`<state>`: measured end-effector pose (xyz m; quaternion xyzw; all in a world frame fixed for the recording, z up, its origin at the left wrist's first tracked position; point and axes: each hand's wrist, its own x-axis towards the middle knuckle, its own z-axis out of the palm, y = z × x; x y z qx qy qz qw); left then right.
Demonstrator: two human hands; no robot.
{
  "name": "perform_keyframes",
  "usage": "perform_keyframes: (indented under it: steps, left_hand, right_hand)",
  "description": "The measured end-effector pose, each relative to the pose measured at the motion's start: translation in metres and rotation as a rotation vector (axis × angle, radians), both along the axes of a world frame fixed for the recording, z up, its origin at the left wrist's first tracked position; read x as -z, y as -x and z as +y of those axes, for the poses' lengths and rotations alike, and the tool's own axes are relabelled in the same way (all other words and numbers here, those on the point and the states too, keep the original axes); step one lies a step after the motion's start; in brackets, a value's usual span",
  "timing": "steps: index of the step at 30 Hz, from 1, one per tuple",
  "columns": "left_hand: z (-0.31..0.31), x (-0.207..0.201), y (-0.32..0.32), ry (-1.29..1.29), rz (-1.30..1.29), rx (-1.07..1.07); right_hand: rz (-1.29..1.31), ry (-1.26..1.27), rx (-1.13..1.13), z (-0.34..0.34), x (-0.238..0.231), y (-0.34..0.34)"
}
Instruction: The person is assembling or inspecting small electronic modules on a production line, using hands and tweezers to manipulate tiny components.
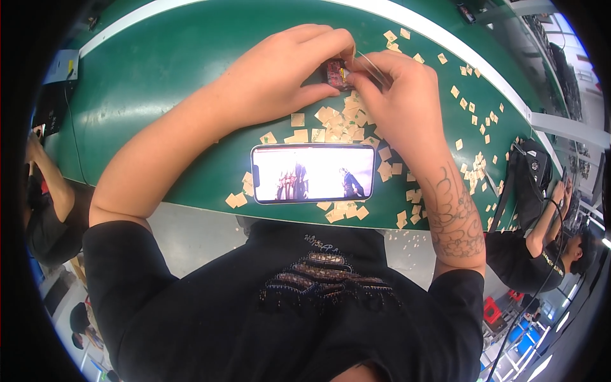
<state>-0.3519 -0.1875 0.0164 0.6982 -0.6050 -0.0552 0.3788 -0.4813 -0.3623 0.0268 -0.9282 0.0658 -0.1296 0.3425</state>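
Head view, forearms [172,137] angled inward, hands [286,67] [410,89] curled close, both gripping small dark block [335,74]

A small dark block [333,74], red-patterned with a yellow patch near its right edge, is held between the left hand [296,67] and right hand [404,89]. A slender, pale, tweezer-like tool [373,69] slants between the right thumb and forefinger, just beside the block.
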Motion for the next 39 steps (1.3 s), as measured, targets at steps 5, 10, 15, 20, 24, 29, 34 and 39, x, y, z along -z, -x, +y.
perform_keyframes:
  steps: [5,10,15,20,24,29,34,39]
  left_hand:
    - [0.001,-0.001,0.000,-0.026,0.033,0.011]
    - [0.001,0.000,0.001,-0.026,0.021,0.008]
    - [0.001,0.000,-0.001,0.000,-0.040,0.020]
    - [-0.002,0.001,-0.002,0.029,-0.085,0.043]
    - [-0.001,0.000,-0.002,0.019,-0.064,0.041]
    - [-0.001,0.000,-0.002,0.000,0.016,0.023]
    - [0.001,-0.002,-0.001,-0.004,-0.014,0.035]
    - [0.000,-0.006,0.002,0.078,-0.078,0.047]
  right_hand:
    - [-0.096,-0.123,-0.008,-0.003,0.005,0.006]
    - [-0.037,-0.023,-0.097,-0.006,-0.002,0.011]
    - [0.058,-0.061,-0.132,-0.009,0.000,0.007]
    - [0.099,-0.061,-0.177,-0.013,0.001,0.004]
    - [0.082,-0.025,-0.181,-0.012,0.001,0.004]
    - [-0.146,0.007,-0.174,-0.016,-0.010,0.005]
    - [-0.094,-0.060,-0.172,-0.020,-0.006,0.005]
    - [0.101,-0.386,-0.081,-0.022,-0.001,0.006]
